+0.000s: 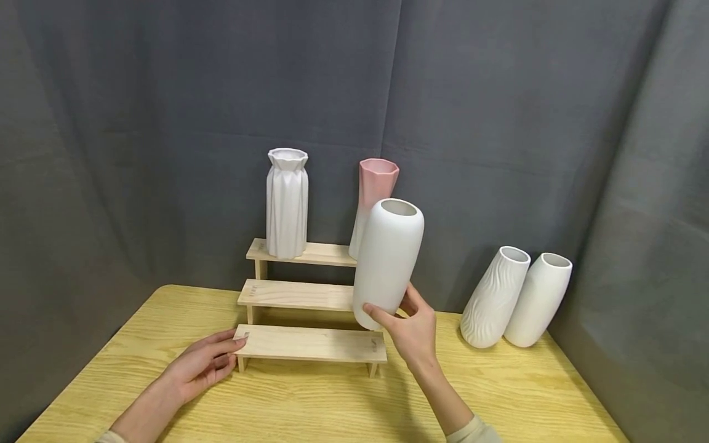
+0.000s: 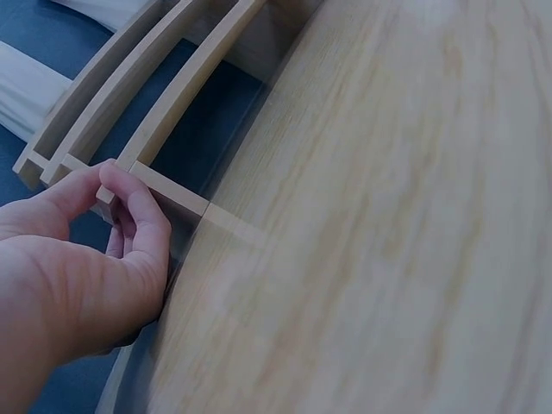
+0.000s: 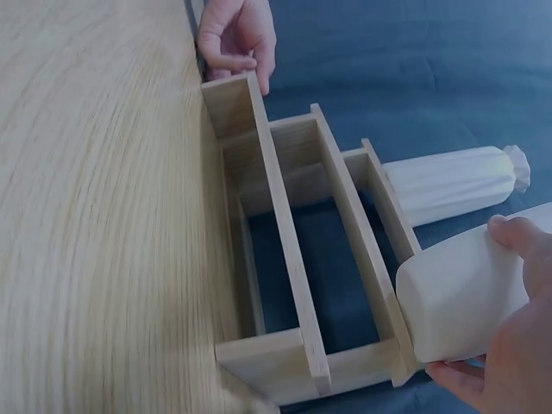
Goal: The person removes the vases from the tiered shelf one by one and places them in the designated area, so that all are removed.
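My right hand (image 1: 412, 329) grips a smooth white vase (image 1: 389, 258) near its base, thumb in front and fingers round the far side. The vase tilts slightly to the right, in front of the right part of a three-tier wooden display stand (image 1: 310, 343). In the right wrist view its base (image 3: 423, 310) is close to the stand's tiers; I cannot tell if they touch. My left hand (image 1: 202, 366) pinches the left end of the lowest tier, as the left wrist view shows with the thumb and finger (image 2: 142, 203) on its corner.
On the top tier stand a pleated white vase (image 1: 287, 206) at left and a pink-and-white vase (image 1: 376, 181) at right, partly hidden. A wavy-textured white vase (image 1: 493, 301) and a plain white vase (image 1: 537, 301) lean at the table's right. A grey curtain (image 1: 498, 123) rises behind the wooden table (image 1: 288, 412).
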Demonstrator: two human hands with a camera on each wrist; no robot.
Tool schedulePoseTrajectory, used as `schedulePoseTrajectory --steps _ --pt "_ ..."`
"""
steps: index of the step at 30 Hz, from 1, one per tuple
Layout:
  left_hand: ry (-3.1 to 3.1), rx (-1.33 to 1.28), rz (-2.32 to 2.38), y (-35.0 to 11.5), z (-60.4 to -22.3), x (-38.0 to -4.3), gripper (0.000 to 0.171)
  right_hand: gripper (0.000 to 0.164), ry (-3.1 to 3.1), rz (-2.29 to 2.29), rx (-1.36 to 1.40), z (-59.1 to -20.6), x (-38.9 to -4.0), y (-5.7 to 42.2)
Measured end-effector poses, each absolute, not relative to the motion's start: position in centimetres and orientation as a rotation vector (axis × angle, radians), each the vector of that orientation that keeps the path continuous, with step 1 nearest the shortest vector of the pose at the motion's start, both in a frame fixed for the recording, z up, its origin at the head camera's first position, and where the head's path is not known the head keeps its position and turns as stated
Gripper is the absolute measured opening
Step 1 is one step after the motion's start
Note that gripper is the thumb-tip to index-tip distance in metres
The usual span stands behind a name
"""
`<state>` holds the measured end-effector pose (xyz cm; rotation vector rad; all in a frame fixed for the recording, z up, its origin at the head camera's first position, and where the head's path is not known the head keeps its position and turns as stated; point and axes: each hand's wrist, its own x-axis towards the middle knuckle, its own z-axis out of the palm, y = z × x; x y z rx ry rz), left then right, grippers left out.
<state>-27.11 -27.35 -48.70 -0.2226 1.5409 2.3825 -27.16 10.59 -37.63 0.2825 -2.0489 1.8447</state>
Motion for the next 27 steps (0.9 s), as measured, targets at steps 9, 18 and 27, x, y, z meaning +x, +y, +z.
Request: schedulePoseTrajectory --steps 9,18,27 --pt "1.552 -0.239 2.379 -27.0 -48.6 -27.3 0.077 0.076 -2.033 1.779 0.242 -40.2 -30.2 13.0" --pt "1.556 -0.257 2.375 -27.2 -48.5 -26.9 0.081 0.078 -2.015 1.707 0.204 -39.9 -31.1 14.7" --pt "1.535 -0.254 2.368 -27.0 -48.2 -26.8 0.081 0.081 -1.965 1.694 0.118 -40.4 -32.2 16.9"
